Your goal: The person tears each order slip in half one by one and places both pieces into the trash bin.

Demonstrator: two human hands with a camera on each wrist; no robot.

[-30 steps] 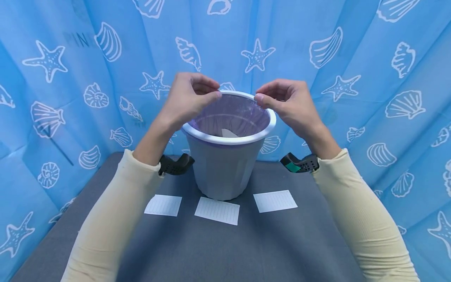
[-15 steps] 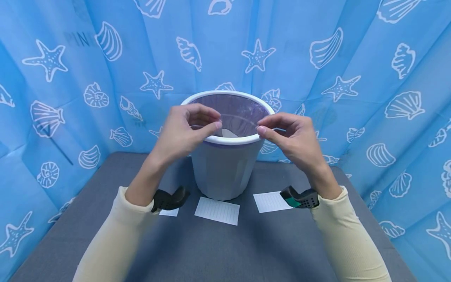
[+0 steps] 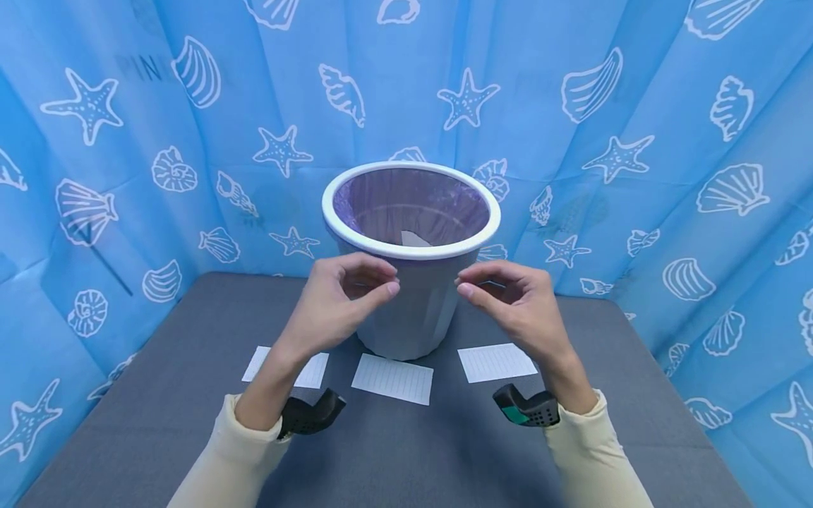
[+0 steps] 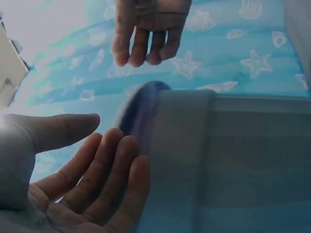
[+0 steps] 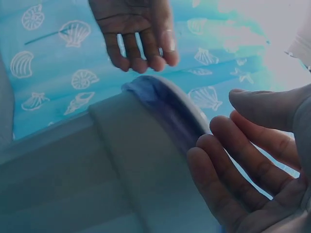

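Observation:
A light grey trash can (image 3: pixel 406 303) with a white rim stands upright on the dark table, lined with a purple bag (image 3: pixel 438 194). Inside it a white piece of paper (image 3: pixel 414 238) shows. My left hand (image 3: pixel 339 296) hovers in front of the can's left side, its fingers relaxed and bent, thumb apart from them. Facing it, my right hand (image 3: pixel 517 300) hangs before the can's right side in a like pose. Both wrist views show bare palms: left fingers (image 4: pixel 112 170) and right fingers (image 5: pixel 233 170) hold nothing.
Three lined paper slips lie in front of the can: a left one (image 3: pixel 311 370), partly behind my left wrist, a middle one (image 3: pixel 392 379) and a right one (image 3: pixel 497 362). A blue curtain (image 3: pixel 406 77) with shell prints hangs behind and beside the table (image 3: pixel 406 458).
Both hands have drawn back and down from over the can's rim to in front of its body. The can and the slips have stayed in place.

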